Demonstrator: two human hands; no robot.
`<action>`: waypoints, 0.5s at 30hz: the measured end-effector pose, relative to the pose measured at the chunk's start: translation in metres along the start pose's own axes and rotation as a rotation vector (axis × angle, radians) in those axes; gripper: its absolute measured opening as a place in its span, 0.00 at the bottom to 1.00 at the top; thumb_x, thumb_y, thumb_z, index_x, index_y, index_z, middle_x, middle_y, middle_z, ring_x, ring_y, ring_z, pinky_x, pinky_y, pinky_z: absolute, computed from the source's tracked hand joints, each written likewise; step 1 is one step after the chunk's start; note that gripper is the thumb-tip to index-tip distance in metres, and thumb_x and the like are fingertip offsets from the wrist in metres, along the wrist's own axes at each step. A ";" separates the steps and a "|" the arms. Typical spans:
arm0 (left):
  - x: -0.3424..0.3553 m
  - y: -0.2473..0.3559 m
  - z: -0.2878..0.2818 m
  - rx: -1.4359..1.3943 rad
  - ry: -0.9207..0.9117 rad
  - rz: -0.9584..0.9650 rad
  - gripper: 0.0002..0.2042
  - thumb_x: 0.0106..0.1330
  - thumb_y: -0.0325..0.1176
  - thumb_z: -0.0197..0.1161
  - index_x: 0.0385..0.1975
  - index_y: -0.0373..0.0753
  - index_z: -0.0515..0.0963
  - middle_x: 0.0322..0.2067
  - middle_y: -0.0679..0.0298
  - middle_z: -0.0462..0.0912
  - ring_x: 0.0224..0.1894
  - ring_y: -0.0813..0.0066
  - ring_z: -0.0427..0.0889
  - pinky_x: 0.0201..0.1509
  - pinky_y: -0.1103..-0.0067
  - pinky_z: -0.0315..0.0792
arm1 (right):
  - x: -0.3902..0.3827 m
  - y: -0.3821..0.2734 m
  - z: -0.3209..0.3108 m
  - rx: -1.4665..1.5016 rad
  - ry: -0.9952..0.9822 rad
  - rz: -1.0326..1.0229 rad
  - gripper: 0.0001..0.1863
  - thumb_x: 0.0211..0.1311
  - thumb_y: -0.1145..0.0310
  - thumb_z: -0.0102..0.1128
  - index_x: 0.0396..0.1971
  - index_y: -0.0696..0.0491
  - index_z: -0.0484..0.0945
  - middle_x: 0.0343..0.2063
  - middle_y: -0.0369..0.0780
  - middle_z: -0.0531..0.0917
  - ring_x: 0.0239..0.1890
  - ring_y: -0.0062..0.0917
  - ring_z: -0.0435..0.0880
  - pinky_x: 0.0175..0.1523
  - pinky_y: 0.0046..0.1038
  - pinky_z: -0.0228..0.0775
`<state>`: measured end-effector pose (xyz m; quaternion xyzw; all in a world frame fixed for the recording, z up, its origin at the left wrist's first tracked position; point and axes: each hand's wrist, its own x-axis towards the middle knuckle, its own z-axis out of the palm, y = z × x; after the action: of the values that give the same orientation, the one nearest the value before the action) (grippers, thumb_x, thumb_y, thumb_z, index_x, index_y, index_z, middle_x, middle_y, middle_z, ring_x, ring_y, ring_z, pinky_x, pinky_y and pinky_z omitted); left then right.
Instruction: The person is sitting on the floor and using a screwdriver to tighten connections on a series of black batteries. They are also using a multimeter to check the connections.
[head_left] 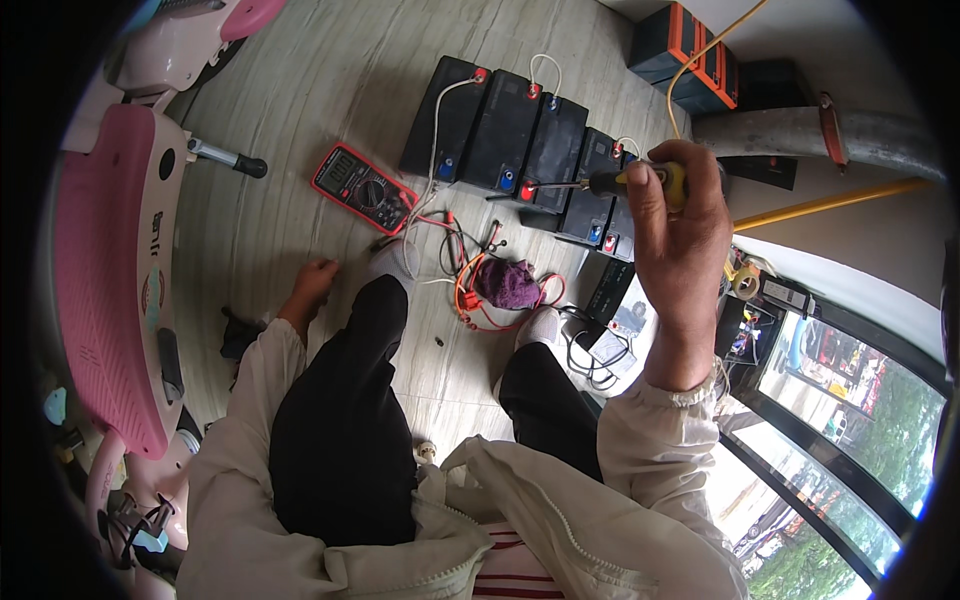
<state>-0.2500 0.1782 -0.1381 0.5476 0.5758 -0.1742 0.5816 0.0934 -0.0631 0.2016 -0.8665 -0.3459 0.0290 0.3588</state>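
My right hand [682, 225] is closed around the yellow-and-black handle of a screwdriver [606, 183]. Its shaft points left, with the tip at the red terminal [528, 190] of a black battery [553, 145]. Other black batteries [445, 120] stand beside it in a row, and white wires [436, 130] link some of their terminals. To the left of my knee, my left hand [313, 287] hangs with its fingers curled in; whether anything is inside them is hidden. A red-and-black multimeter [365, 188] lies on the floor left of the batteries.
Red and black leads [465, 285] and a purple cloth [508, 284] lie between my feet. A pink scooter [115, 280] stands at left. Orange-and-black boxes [690, 60], a grey pipe [770, 135] and a yellow pole [830, 205] are at right, with a glass door [840, 400] nearer me.
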 end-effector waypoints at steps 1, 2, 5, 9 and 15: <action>0.000 0.000 0.001 -0.001 0.004 0.003 0.18 0.71 0.46 0.58 0.47 0.37 0.79 0.27 0.67 0.75 0.20 0.78 0.69 0.21 0.75 0.63 | -0.001 -0.002 -0.001 0.055 -0.003 0.032 0.14 0.64 0.70 0.68 0.48 0.54 0.77 0.35 0.42 0.83 0.31 0.25 0.83 0.36 0.26 0.77; 0.000 0.000 0.001 0.002 0.003 0.010 0.18 0.71 0.46 0.58 0.47 0.37 0.79 0.27 0.68 0.75 0.20 0.78 0.69 0.21 0.75 0.63 | -0.001 -0.004 0.000 0.094 0.001 0.020 0.14 0.64 0.69 0.68 0.46 0.54 0.77 0.35 0.42 0.83 0.31 0.25 0.83 0.36 0.27 0.77; -0.001 0.000 0.001 0.009 -0.001 0.021 0.18 0.71 0.46 0.58 0.47 0.37 0.79 0.26 0.68 0.75 0.20 0.78 0.69 0.21 0.75 0.63 | -0.001 -0.010 0.003 0.157 0.017 -0.028 0.12 0.65 0.68 0.68 0.44 0.54 0.78 0.34 0.43 0.84 0.30 0.26 0.83 0.36 0.27 0.76; -0.003 0.004 0.003 0.000 -0.001 0.018 0.18 0.71 0.46 0.58 0.47 0.37 0.79 0.26 0.68 0.74 0.20 0.78 0.69 0.21 0.76 0.63 | 0.001 -0.007 0.001 -0.011 -0.019 -0.036 0.11 0.67 0.67 0.65 0.45 0.55 0.78 0.36 0.44 0.83 0.31 0.28 0.84 0.36 0.27 0.77; -0.001 0.000 0.000 0.022 -0.005 0.032 0.18 0.70 0.47 0.59 0.46 0.37 0.80 0.27 0.68 0.75 0.20 0.78 0.69 0.20 0.76 0.63 | -0.001 -0.008 -0.005 0.061 -0.042 -0.077 0.10 0.70 0.69 0.61 0.47 0.56 0.78 0.37 0.44 0.83 0.30 0.28 0.84 0.36 0.27 0.77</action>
<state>-0.2504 0.1781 -0.1373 0.5627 0.5635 -0.1727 0.5797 0.0896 -0.0630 0.2099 -0.8403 -0.3854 0.0441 0.3787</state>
